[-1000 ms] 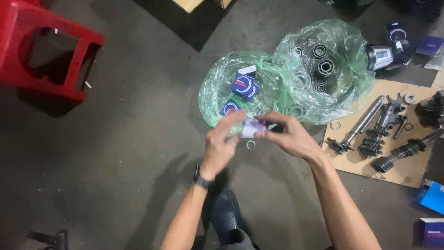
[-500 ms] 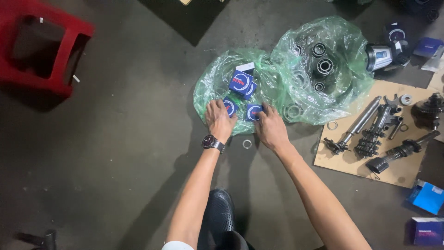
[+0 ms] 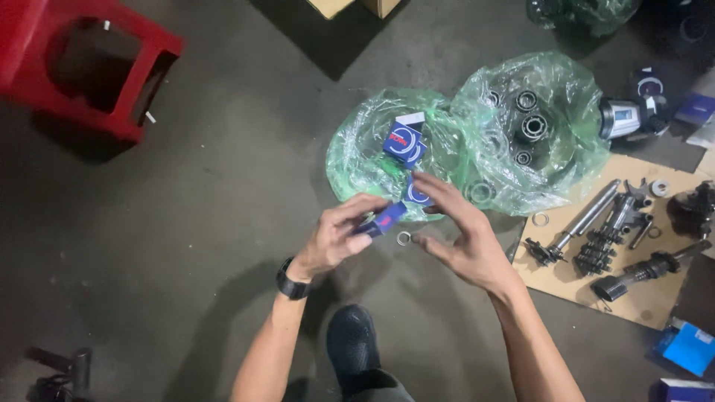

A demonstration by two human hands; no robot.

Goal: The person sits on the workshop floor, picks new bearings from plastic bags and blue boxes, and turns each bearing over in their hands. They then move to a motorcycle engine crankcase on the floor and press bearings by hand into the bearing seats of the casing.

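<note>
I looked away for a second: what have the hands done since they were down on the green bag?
Both hands have drawn back from the green bag. The left hand now holds a small blue box; the right hand is open beside it. Bags, red stool and shafts stayed put.

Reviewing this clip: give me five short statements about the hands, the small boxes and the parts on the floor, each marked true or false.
1. The left hand holds a small blue box. True.
2. The right hand is closed around a gear shaft. False: it is open with fingers spread, beside the box; the gear shafts lie on the cardboard sheet.
3. Another blue box lies on the green plastic bag. True.
4. The red stool stands to the right of the cardboard. False: it is at the far left.
5. A small metal ring lies on the floor between the hands. True.
</note>
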